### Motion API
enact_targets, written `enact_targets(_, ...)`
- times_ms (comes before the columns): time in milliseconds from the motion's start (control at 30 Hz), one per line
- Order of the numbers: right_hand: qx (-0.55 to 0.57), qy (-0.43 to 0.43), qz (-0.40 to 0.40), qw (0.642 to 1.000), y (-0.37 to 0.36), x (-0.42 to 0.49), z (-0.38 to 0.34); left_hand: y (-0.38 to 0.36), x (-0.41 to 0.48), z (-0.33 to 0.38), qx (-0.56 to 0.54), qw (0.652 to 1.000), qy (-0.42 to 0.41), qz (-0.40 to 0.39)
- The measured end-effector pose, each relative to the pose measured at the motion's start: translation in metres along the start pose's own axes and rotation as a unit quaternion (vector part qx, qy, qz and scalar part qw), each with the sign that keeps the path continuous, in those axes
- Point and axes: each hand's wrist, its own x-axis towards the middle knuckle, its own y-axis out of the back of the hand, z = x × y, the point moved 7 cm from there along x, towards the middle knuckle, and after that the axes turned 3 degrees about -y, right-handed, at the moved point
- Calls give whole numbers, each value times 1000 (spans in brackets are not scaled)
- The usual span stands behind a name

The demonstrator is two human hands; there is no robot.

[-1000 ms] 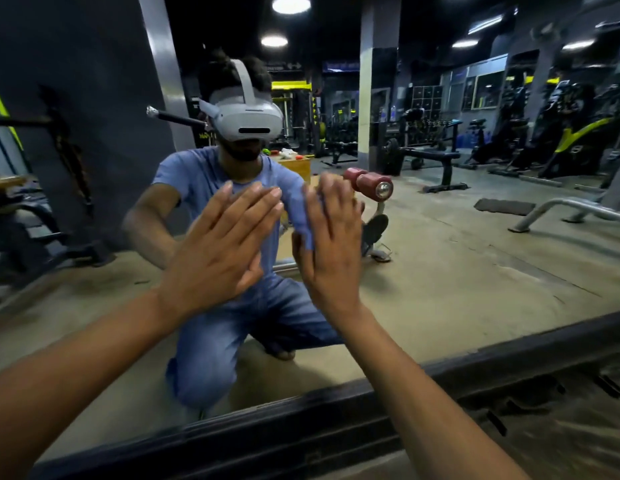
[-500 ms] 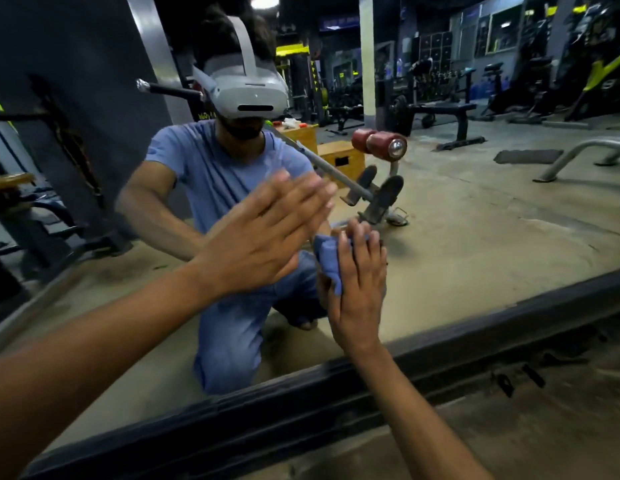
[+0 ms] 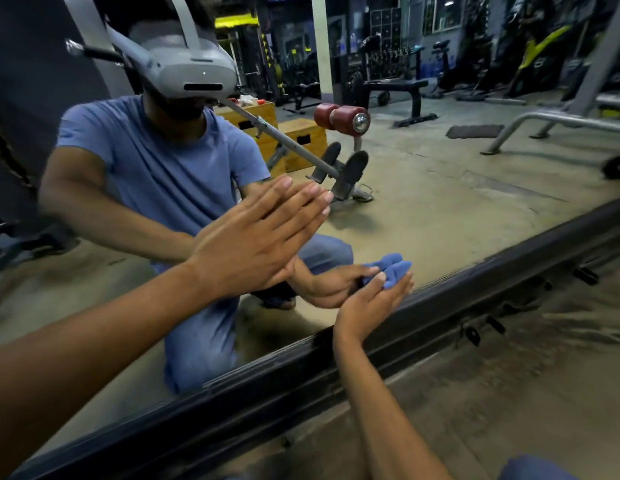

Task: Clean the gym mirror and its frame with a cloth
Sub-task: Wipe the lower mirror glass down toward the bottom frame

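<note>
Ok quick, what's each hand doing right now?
Left hand: open, fingers straight, flat against the mirror.
Right hand: holding the blue cloth at the glass's bottom edge.

Mirror [image 3: 440, 188]: big wall pane, runs down nearly to floor level, glass reflects gym floor w/ equipment and a crouching person in blue tee. Frame [image 3: 474, 296]: dark, black-ish bottom rail, runs diagonally lower left to upper right across view, ridged along top edge where it meets glass. Cloth [image 3: 393, 271]: small, blue, bunched into a wad, pressed vs glass low down, just above the rail; its reflection sits right behind it, so exact outline hard to split.
</note>
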Motion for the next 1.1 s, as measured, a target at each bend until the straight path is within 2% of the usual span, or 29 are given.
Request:
enact_targets(33,-3,10,7,1000,-8,2,-17,3,3,-1,-11,1000,0,-1)
enact_targets(167,-34,207,-78,975,-17,-16,-58,22,35,-22,2,999,-6,50)
enact_targets(200,-38,221,-89,970,-14,-8,-61,28,45,-35,5,998,8,62)
enact_targets(267,-27,186,-56,981,-15,22,-77,37,60,-66,-5,997,49,54)
enact_targets(333,-4,150,-13,989,-29,44,-120,41,69,-94,-7,995,93,44)
enact_targets(367,-8,170,-6,985,-39,43,-148,42,71,-102,-4,993,107,42)
enact_targets(433,-37,301,-22,953,-61,24,-201,39,73,-106,9,992,118,42)
enact_targets(500,-74,442,-56,892,-75,-4,-222,37,74,-105,16,992,120,39)
enact_targets(567,-120,522,-82,841,-72,-9,-216,38,73,-103,8,992,116,49)
enact_targets(600,-140,537,-83,828,-66,1,-211,38,73,-103,7,992,116,56)
enact_targets(633,-145,526,-78,835,-62,19,-211,39,73,-103,10,991,117,58)
enact_targets(733,-99,399,-28,911,-62,72,-243,38,74,-104,17,991,120,60)
enact_targets(767,-95,384,-22,918,-68,71,-258,39,74,-104,14,990,122,65)
enact_targets(800,-96,409,-32,907,-75,61,-272,41,76,-105,8,989,127,73)
enact_targets(833,-97,460,-58,881,-81,47,-281,44,78,-108,0,988,132,82)
enact_targets(933,-121,593,-155,780,-74,19,-266,55,88,-114,-12,985,136,107)
enact_targets(967,-132,604,-158,770,-68,30,-259,55,93,-116,-11,985,138,101)
enact_targets(1000,-138,590,-145,782,-63,49,-257,54,97,-116,-5,986,143,88)
enact_targets(1100,-120,455,-79,879,-60,104,-273,46,105,-107,2,985,158,61)
